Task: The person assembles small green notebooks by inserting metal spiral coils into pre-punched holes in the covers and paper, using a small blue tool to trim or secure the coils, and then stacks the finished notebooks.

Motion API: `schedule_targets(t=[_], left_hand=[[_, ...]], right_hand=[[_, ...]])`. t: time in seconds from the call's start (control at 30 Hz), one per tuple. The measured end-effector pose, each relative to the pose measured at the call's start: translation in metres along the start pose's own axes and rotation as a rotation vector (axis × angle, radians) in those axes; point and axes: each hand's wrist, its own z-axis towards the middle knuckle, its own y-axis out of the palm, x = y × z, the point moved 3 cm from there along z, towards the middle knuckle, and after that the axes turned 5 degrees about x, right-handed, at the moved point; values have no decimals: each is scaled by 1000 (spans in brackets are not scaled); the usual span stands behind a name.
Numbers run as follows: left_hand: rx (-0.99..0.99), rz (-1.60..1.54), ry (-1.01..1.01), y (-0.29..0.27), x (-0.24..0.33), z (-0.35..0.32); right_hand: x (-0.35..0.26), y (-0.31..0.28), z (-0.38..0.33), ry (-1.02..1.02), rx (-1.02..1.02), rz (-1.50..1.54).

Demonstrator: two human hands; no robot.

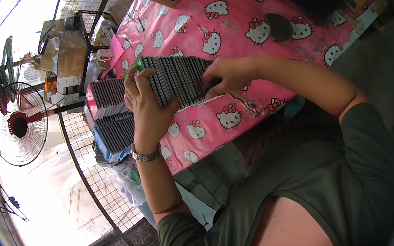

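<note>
I see both hands, left (141,98) and right (223,75), clamped on the dark card row (178,78); more stacks (111,112) crowd the desk (224,25) edge.

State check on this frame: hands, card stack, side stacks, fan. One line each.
left hand: gripping the left end of the stack, fingers curled over the top
right hand: pressed on the stack's right end
row of dark cards: lying on the pink tablecloth, fanned, squeezed between both hands
side stacks: piled at the table edge, untouched
fan: standing; running or not, cannot tell
</note>
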Motion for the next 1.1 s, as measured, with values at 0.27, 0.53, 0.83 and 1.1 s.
schedule_targets(t=[0.27,0.53,0.83,1.1], left_hand=[[-5,19,-16,0,-2,-3],[-14,-44,-16,3,-6,-3],[-3,-20,1,3,-7,-3],[-10,-23,-8,3,-6,-2]], right_hand=[[-19,-6,3,471,-259,156],[-4,-1,-3,-160,133,-301],[9,0,-4,-1,-2,-61],[10,2,4,321,-183,48]])
